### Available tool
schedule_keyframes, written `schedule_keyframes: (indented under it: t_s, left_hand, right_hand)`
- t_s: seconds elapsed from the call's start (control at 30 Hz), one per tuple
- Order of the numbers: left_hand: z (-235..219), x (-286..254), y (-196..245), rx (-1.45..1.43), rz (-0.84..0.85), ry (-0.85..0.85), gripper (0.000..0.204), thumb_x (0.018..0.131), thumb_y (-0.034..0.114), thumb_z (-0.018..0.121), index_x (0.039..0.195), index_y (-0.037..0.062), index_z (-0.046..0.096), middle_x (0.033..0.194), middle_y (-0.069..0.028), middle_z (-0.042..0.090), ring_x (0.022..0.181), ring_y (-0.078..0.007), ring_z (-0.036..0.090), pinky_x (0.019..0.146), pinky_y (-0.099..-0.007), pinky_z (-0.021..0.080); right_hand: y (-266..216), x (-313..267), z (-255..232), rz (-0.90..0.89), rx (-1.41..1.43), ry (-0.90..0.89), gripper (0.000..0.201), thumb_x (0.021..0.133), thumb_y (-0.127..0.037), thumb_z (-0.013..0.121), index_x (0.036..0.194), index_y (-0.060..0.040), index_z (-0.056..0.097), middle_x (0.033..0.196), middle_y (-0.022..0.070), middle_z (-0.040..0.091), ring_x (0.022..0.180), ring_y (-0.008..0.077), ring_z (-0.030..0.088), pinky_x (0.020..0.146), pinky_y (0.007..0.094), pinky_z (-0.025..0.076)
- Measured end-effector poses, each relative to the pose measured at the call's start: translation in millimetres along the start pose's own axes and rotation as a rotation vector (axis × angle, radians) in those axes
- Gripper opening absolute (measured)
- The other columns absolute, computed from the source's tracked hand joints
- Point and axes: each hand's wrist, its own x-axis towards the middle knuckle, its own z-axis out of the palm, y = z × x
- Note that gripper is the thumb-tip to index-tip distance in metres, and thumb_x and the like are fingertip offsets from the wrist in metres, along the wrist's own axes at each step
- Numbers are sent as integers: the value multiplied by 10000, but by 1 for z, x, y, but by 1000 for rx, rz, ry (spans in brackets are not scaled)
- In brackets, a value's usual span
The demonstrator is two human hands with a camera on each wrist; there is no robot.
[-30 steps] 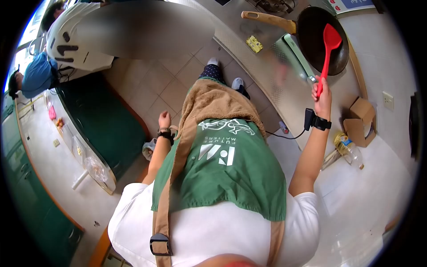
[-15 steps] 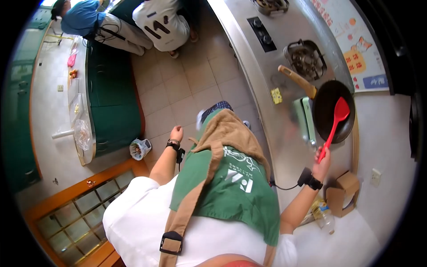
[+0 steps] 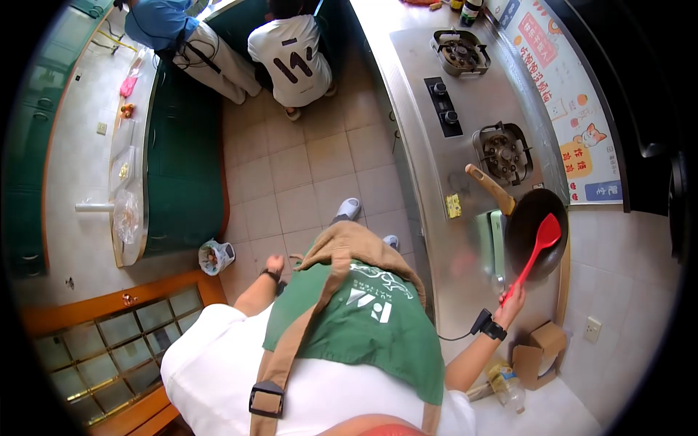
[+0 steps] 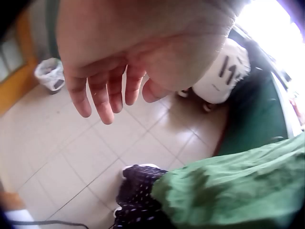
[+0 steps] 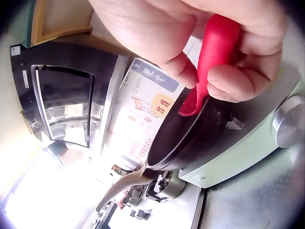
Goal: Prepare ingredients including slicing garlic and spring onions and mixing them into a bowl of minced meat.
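My right hand (image 3: pixel 512 305) grips the handle of a red spatula (image 3: pixel 547 232). The spatula's broad head overlaps the inside of a dark frying pan (image 3: pixel 520 225), whose wooden handle points away from me. In the right wrist view, thumb and fingers (image 5: pixel 231 83) curl round the red handle close over the pan's rim. A light green portable stove (image 5: pixel 233 164) stands under the pan, its round knob on the near side. My left hand (image 3: pixel 275 264) hangs beside the apron, holding nothing. Its fingers (image 4: pixel 101 98) droop loosely over the floor in the left wrist view.
Two gas burners (image 3: pixel 503 152) are set in the steel counter beyond the pan. A yellow packet (image 3: pixel 454 206) lies near the stove. Nearer me are a cardboard box (image 3: pixel 539 354) and a plastic bottle (image 3: pixel 507 387). A lined bin (image 3: pixel 216 257) stands left; two people are farther off.
The head view has turned, bringing more of the counter and its burners into sight. My right hand still holds the spatula over the pan; the left hand stays low at my side.
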Motion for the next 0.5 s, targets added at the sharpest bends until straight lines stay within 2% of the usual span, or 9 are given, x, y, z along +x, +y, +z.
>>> schedule_keyframes:
  t_s: [0.03, 0.07, 0.1, 0.17, 0.23, 0.3, 0.47, 0.5]
  left_hand:
    - [-22, -31, 3, 158, -14, -8, 406, 876, 373, 545, 1060, 32, 665, 981, -195, 689, 910, -344, 669, 783, -431, 525]
    - [-41, -54, 11, 93, -248, -154, 432, 898, 403, 491, 1097, 60, 662, 1042, -201, 672, 970, -358, 652, 837, -448, 508]
    - [-50, -60, 10, 105, -249, -161, 432, 898, 403, 491, 1097, 60, 662, 1042, -201, 672, 970, -358, 652, 837, -448, 508]
    - [-67, -55, -29, -61, -350, -242, 336, 882, 287, 487, 1070, 45, 625, 1001, -162, 646, 898, -316, 653, 718, -416, 501]
    - [-83, -48, -42, -231, -447, -315, 249, 866, 171, 483, 1043, 30, 588, 960, -123, 620, 826, -274, 653, 599, -384, 494]
    - [-90, -32, -29, -236, -409, -265, 240, 866, 190, 504, 1024, 37, 600, 941, -117, 628, 816, -267, 655, 598, -382, 500]
    - [-101, 6, 76, -333, -236, -25, 236, 868, 289, 605, 933, 70, 661, 850, -83, 666, 768, -230, 664, 594, -369, 529]
    - [-103, 17, 90, -290, -142, -41, 261, 914, 306, 567, 1024, 81, 643, 864, -21, 631, 760, -155, 638, 598, -320, 516]
  right_hand:
    - [4, 4, 1, 0, 4, 6, 243, 941, -273, 574, 1083, -79, 542, 854, 24, 552, 552, 81, 496, 422, 211, 381]
    - [9, 7, -2, -7, 9, 5, 266, 943, -270, 581, 1116, -75, 528, 862, 23, 563, 553, 76, 498, 415, 201, 372]
    - [12, 8, -6, -12, 13, 7, 293, 944, -267, 587, 1149, -72, 513, 871, 23, 573, 555, 71, 500, 408, 192, 363]
    - [8, 2, -4, -23, -28, 29, 301, 946, -263, 587, 1162, -66, 516, 871, 26, 579, 554, 69, 500, 407, 191, 362]
    - [5, 2, 0, -39, -62, 46, 310, 947, -259, 587, 1174, -60, 519, 870, 28, 585, 553, 68, 501, 405, 191, 361]
    - [8, 3, 0, -96, -148, 83, 311, 956, -247, 574, 1192, -52, 523, 878, 30, 589, 549, 67, 501, 404, 191, 362]
    - [8, -3, 7, -117, -156, 119, 357, 954, -263, 588, 1226, -42, 518, 895, 43, 611, 549, 61, 492, 427, 193, 367]
    - [9, -2, 7, -109, -153, 127, 357, 954, -263, 588, 1226, -42, 518, 895, 43, 611, 549, 61, 492, 427, 193, 367]
